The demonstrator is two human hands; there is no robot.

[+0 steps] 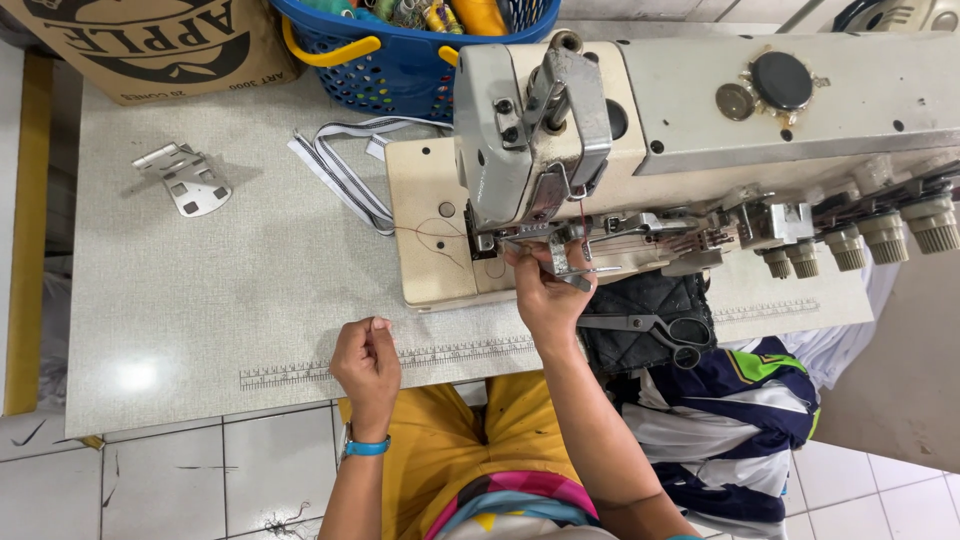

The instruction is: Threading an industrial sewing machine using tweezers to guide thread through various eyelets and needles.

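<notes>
a person's right hand [545, 295] pinches a thin red thread [583, 222] at the needle of a cream industrial sewing machine [640, 120]; the left hand [367, 365], fingertips closed, holds its limp, easily snapped tail near the table's front edge.

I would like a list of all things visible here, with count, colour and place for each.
sewing machine: one, cream-grey, table right
table: one, speckled grey, centre
basket: one, blue with yellow handles, top, holds thread cones
cardboard box: one, brown, top left
metal bracket: one, silver, table left
striped ribbon: one, white-grey, beside machine
scissors: one, dark handles, on black pad
folded fabric: one pile, navy-white-green, lower right
wristband: one, blue, left wrist
left hand: closed, pinching thread, table edge
right hand: at the needle area
</notes>
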